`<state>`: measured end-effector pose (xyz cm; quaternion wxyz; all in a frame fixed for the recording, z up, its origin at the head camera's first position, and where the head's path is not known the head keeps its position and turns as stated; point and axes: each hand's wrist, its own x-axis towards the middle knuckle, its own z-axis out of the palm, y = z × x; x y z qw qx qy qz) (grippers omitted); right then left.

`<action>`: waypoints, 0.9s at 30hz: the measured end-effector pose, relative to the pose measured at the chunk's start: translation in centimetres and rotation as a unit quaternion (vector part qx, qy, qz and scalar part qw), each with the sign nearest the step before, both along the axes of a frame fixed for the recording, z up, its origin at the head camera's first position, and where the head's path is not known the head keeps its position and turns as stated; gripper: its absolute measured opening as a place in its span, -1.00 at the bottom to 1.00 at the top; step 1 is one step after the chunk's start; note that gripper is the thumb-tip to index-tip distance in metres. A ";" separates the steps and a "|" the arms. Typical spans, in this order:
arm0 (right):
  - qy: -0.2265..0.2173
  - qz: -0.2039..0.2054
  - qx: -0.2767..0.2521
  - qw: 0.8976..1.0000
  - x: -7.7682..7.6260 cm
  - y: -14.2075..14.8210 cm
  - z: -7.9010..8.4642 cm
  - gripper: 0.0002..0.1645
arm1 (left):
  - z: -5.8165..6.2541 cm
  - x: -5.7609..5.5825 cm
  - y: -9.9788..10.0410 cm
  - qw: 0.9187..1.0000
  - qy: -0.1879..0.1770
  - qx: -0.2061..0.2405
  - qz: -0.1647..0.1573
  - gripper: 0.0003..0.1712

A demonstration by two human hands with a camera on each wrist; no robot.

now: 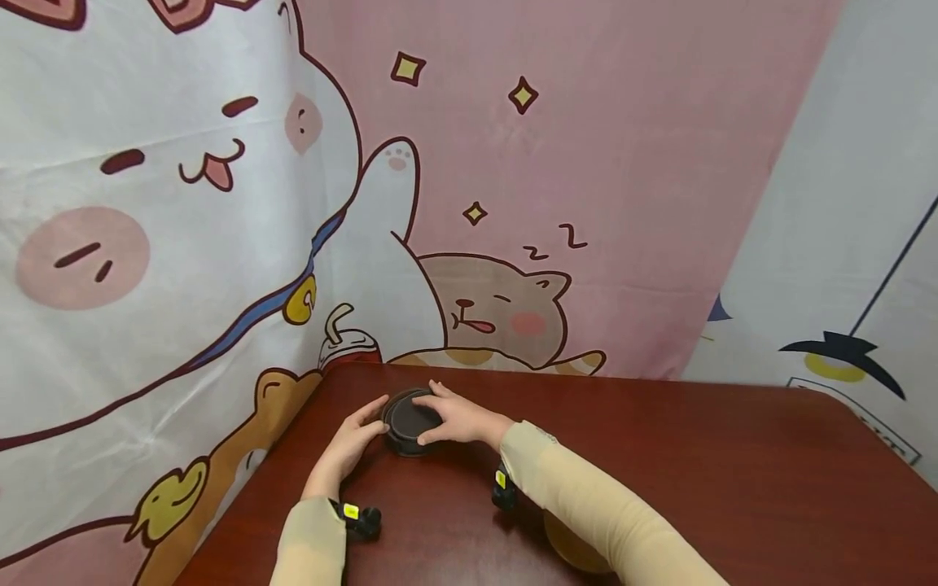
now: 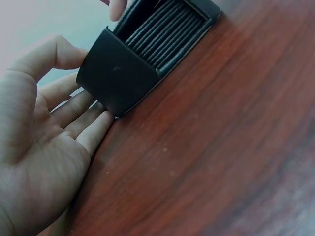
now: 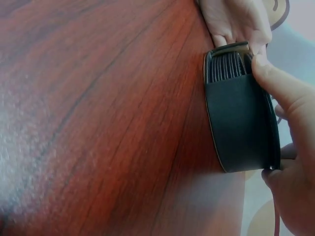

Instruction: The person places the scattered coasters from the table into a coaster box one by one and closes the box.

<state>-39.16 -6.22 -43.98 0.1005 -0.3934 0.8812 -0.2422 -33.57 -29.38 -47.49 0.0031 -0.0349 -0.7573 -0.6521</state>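
Observation:
A round black coaster holder (image 1: 405,447) stands near the table's far left corner, a stack of thin dark coasters (image 2: 165,37) showing through its cut-out side. My left hand (image 1: 350,446) grips the holder's wall from the left, thumb near the upper edge and fingers low on the side. From the right, my right hand (image 1: 458,417) spans the top coaster (image 1: 414,417), with the thumb at its near edge and fingers across its far part. In the left wrist view this coaster tilts up from the stack. Some right fingers are hidden behind the holder in the right wrist view.
The red-brown wooden table (image 1: 696,472) extends to the right. A round tan-brown object (image 1: 572,547) lies on it, partly hidden under my right forearm. A cartoon-printed cloth (image 1: 586,163) hangs close behind and to the left of the table.

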 end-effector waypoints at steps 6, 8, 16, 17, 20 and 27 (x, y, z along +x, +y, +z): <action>0.003 -0.001 -0.006 1.000 0.2 0.0 -0.1 -0.10 | -1.4 -1.0 -0.3 1.000 -0.003 0.000 0.012 -0.29; 0.004 -0.010 -0.007 1.000 0.2 0.1 -0.4 -0.07 | -1.5 -1.0 -0.2 1.000 -0.004 -0.003 0.014 -0.29; -0.008 -0.020 0.002 1.000 -0.1 0.3 -1.0 0.04 | -1.3 -1.1 -0.3 1.000 -0.005 -0.011 0.020 -0.28; -0.004 -0.016 0.007 1.000 -0.1 0.2 -1.0 0.05 | -1.3 -1.1 -0.3 1.000 -0.006 -0.010 0.021 -0.28; 0.007 -0.009 0.020 1.000 0.0 0.0 -1.0 0.04 | -1.2 -1.1 -0.4 1.000 -0.005 -0.012 0.021 -0.28; 0.002 -0.005 0.033 0.999 0.3 0.0 -1.0 -0.02 | -1.3 -1.0 -0.5 1.000 -0.009 -0.006 0.017 -0.28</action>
